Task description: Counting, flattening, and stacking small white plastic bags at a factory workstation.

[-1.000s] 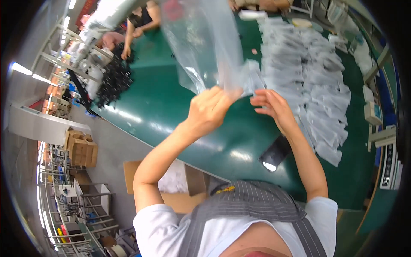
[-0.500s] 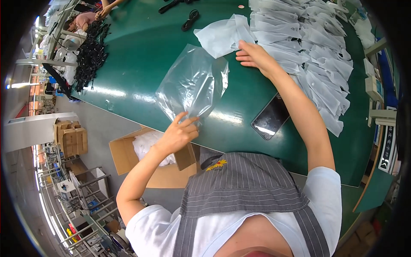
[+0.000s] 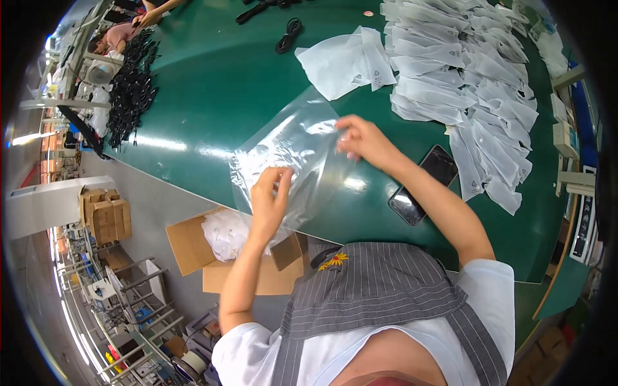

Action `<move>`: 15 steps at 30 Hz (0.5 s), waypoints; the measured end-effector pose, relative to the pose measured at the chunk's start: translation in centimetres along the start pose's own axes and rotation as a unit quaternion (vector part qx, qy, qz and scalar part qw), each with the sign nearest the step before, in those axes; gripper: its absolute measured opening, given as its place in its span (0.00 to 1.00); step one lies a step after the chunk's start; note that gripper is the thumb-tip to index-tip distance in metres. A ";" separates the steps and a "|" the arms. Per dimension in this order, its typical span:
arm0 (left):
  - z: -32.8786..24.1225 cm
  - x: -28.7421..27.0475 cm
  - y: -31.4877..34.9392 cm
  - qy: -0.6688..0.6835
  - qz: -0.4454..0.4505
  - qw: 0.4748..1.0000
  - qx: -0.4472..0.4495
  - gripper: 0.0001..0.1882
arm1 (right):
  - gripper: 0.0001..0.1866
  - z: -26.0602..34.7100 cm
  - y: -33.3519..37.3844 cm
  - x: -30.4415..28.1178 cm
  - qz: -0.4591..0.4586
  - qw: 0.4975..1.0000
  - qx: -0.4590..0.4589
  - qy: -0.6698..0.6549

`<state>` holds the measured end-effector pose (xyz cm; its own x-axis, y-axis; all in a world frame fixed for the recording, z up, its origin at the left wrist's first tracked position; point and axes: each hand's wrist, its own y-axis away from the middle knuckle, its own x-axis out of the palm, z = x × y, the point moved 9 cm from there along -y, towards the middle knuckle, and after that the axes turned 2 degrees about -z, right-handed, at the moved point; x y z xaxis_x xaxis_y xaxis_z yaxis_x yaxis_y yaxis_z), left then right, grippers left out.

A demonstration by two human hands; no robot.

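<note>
A large clear plastic bag [image 3: 299, 138] lies at the near edge of the green table, its lower part hanging slightly over. My left hand [image 3: 270, 193] is on the bag's near part, thumb and fingers pinching the film. At the bag's right side is my right hand [image 3: 370, 145], fingers curved and apart, fingertips close to the film; whether they touch it I cannot tell. Just beyond the bag lie flat, frosted white bags [image 3: 344, 64], partly overlapping. A black smartphone [image 3: 425, 184] rests on the table beneath my right forearm.
Rows of frosted white bags [image 3: 428, 64] cover the table's right side. A coiled black cable [image 3: 289, 35] lies far off, and a heap of black cables [image 3: 134, 90] at the left edge, near another person's hand [image 3: 149, 18]. Below the edge stands an open cardboard box [image 3: 187, 248] holding white material.
My right hand has left the frosted white bags and come back to the clear bag's right side. My left hand has moved further onto the clear bag, which now lies flatter and nearer.
</note>
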<state>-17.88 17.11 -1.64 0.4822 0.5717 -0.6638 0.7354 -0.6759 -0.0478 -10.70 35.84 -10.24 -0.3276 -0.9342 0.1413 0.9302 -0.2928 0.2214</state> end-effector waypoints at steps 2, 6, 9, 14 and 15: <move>-1.4 2.7 -2.0 0.116 -0.032 0.992 -0.047 0.07 | 0.21 -1.1 4.2 -0.2 -0.036 0.999 0.028 -0.016; -3.9 9.5 -1.5 0.076 0.026 0.997 0.003 0.12 | 0.19 -1.1 10.6 -0.8 -0.076 0.994 0.059 -0.050; -4.9 13.3 1.1 0.145 0.102 0.984 -0.010 0.15 | 0.16 -1.7 11.6 -1.0 -0.131 0.989 0.056 -0.044; -3.8 14.6 2.4 0.353 0.107 0.922 -0.118 0.07 | 0.15 0.3 11.6 -1.8 -0.231 0.971 -0.053 -0.012; -3.2 14.8 2.4 0.385 0.128 0.899 -0.167 0.06 | 0.16 0.1 12.0 -2.6 -0.261 0.965 -0.026 -0.024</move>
<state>-7.52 25.44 -9.19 0.7477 0.6568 0.0972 0.5941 -0.7272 0.3439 1.26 34.81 -7.84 -0.7596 -0.6467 0.0692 0.6434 -0.7315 0.2256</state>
